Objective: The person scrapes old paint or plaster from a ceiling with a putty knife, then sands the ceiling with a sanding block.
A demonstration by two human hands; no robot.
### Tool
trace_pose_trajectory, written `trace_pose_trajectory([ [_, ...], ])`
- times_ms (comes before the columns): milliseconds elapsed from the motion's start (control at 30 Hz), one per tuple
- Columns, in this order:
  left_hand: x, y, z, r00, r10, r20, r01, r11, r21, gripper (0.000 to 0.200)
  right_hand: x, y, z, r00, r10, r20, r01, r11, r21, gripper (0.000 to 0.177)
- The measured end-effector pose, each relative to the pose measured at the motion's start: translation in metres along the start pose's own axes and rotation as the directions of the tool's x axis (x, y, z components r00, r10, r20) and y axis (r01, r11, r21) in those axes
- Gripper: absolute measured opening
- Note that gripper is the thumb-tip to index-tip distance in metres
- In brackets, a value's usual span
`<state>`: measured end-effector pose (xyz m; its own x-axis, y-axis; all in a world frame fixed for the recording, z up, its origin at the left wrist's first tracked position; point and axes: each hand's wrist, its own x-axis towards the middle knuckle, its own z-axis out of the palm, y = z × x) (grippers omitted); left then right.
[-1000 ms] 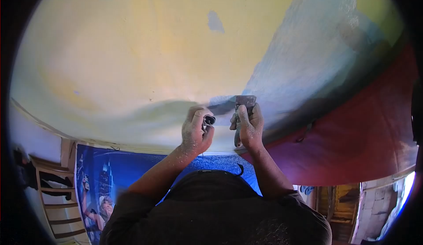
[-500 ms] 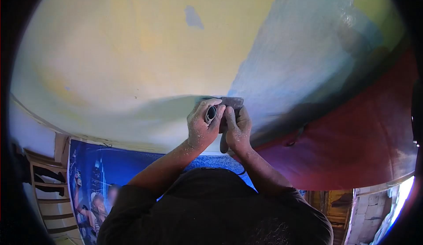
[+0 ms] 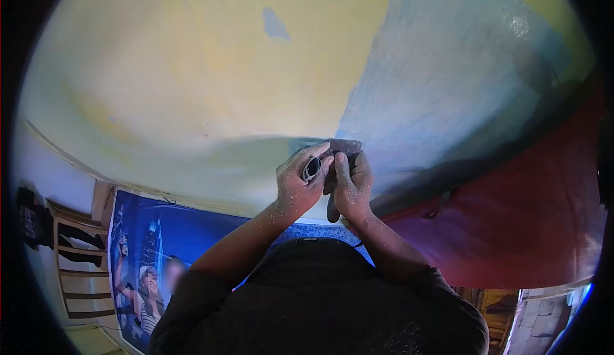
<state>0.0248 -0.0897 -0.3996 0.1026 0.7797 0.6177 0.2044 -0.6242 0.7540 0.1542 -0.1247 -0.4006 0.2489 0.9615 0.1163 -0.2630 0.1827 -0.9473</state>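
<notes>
Both hands, dusted with pale powder, are together in the middle of the head view, close to the painted wall. My left hand is closed around a light tube-like piece whose round, dark opening faces me. Beside it, my right hand is closed on a scraper with a flat, dark grey blade. Its dark rounded handle end sticks out below the fingers. The fingertips of both hands meet at the blade, and the far end of the left-hand piece is hidden.
A broad wall carries yellow paint and a blue-grey area, with a small grey patch. A red sheet hangs at right. Below left are a blue printed banner and wooden shelving.
The view has shifted slightly, so the hands and surroundings sit a little farther right. Both hands keep the same hold, close together at the blade.
</notes>
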Motion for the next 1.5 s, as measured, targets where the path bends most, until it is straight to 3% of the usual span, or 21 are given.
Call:
trace_pose_trajectory([
  [100,0.006,-0.003,-0.004,0.994,0.108,0.016,-0.108,0.993,0.042,0.032,0.001,0.006,0.002,0.999,-0.037,-0.019,0.037,0.999,0.022,0.024],
  [200,0.001,-0.01,-0.001,0.991,0.132,0.023,-0.132,0.99,0.038,0.035,0.002,0.006,-0.001,1.0,-0.011,-0.029,0.009,0.999,-0.046,0.025],
  [433,0.002,-0.007,-0.004,0.992,0.113,0.055,-0.112,0.993,-0.035,0.041,0.001,0.002,0.001,1.0,-0.024,-0.018,0.023,0.999,-0.034,0.024],
  [533,0.004,-0.007,-0.003,0.985,0.164,0.046,-0.165,0.986,0.017,0.041,0.003,-0.002,0.005,0.999,-0.011,-0.037,0.011,1.0,-0.024,0.024],
  [667,0.006,-0.008,-0.002,0.981,0.193,0.029,-0.191,0.98,-0.06,0.042,-0.001,-0.009,0.006,0.999,-0.019,-0.04,0.017,0.999,-0.043,0.026],
  [767,0.002,-0.012,-0.001,0.991,0.131,0.037,-0.127,0.987,-0.1,0.042,0.0,-0.003,0.005,0.999,-0.029,-0.037,0.027,0.997,-0.067,0.025],
  [1033,0.007,-0.011,-0.002,0.987,0.154,0.053,-0.145,0.979,-0.142,0.041,-0.002,-0.011,0.008,0.998,-0.023,-0.053,0.019,0.997,-0.072,0.022],
  [1500,0.005,-0.011,-0.003,0.993,0.098,0.068,-0.094,0.993,-0.066,0.035,0.0,-0.006,0.007,0.998,0.021,-0.058,-0.025,0.997,-0.077,0.023],
])
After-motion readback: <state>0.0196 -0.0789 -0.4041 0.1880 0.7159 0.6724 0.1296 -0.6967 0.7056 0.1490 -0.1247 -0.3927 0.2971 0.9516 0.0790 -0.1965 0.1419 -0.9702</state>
